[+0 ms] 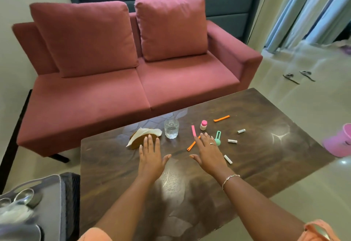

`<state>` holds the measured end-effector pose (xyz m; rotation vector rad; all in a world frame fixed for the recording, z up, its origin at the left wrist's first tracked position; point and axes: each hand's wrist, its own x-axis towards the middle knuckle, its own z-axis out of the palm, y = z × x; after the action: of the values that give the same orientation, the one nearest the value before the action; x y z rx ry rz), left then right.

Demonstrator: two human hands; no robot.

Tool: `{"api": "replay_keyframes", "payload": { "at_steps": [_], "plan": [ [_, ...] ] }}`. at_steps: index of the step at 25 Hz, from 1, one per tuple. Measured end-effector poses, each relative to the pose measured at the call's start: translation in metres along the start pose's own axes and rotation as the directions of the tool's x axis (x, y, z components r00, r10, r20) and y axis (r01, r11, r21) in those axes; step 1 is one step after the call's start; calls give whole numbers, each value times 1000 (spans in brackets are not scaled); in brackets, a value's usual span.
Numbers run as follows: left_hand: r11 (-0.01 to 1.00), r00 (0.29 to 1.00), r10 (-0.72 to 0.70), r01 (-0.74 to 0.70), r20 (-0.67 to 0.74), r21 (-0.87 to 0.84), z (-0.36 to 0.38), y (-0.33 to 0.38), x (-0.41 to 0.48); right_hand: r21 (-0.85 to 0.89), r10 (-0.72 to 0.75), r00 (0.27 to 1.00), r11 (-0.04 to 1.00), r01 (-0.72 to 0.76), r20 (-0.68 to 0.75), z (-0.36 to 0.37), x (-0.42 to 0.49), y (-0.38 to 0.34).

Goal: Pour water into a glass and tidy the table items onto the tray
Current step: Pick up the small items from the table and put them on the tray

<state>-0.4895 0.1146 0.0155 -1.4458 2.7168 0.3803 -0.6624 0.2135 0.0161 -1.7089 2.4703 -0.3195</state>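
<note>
Two flat, empty hands: our left hand (151, 157) at the napkin holder (136, 142), right hand (208, 155) over an orange strip (192, 145); the glass (171, 129), part-full, stands between; we should carry strays singly to the tray (55, 189).

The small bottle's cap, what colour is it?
Pink cap, seen best in the head view.

No legible text (small labels blurred)

table (247, 119): glossy dark wood | glass (171, 128): clear, smooth | sofa (117, 81): matt cloth
</note>
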Motion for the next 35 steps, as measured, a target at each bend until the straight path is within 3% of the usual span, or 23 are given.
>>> {"api": "replay_keyframes", "payload": {
  "at_steps": [11,20,24,27,31,35],
  "plan": [
    [994,990,110,-111,83,6,25,44,61,19,157,985,987,-159,75,14,14,92],
    [986,965,163,-165,203,-9,71,128,155,23,115,923,991,-132,368,45,73,210],
    [983,971,174,-160,164,-91,92,157,201,35,-8,900,999,-8,435,77,104,241],
    [981,967,178,-161,181,-105,108,171,234,28,-168,878,984,174,449,98,125,255],
    [976,940,217,-209,261,-59,133,183,269,19,-408,784,891,453,467,118,143,260],
    [982,916,186,-186,354,-34,152,193,293,-22,-518,674,784,620,526,146,148,271]
  ]
}}
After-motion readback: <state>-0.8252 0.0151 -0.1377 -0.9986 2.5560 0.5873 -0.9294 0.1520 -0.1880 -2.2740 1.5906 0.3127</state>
